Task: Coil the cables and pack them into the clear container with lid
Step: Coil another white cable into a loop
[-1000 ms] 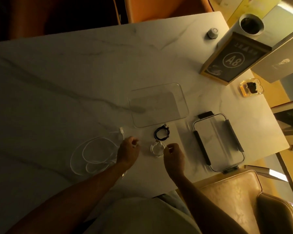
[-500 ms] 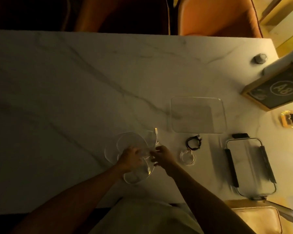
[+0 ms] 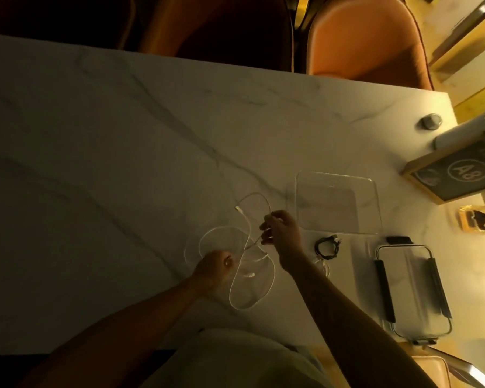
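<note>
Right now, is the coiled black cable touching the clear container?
Apart. The head view shows the black cable lying on the marble table just in front of the clear container, with a strip of bare tabletop between them.

A white cable (image 3: 237,278) loops over the white marble table (image 3: 123,163) veined in grey, beside a black coiled cable (image 3: 326,247), a clear container (image 3: 337,203), a clear lid (image 3: 412,292) with black clips, and orange chairs (image 3: 367,37).
</note>
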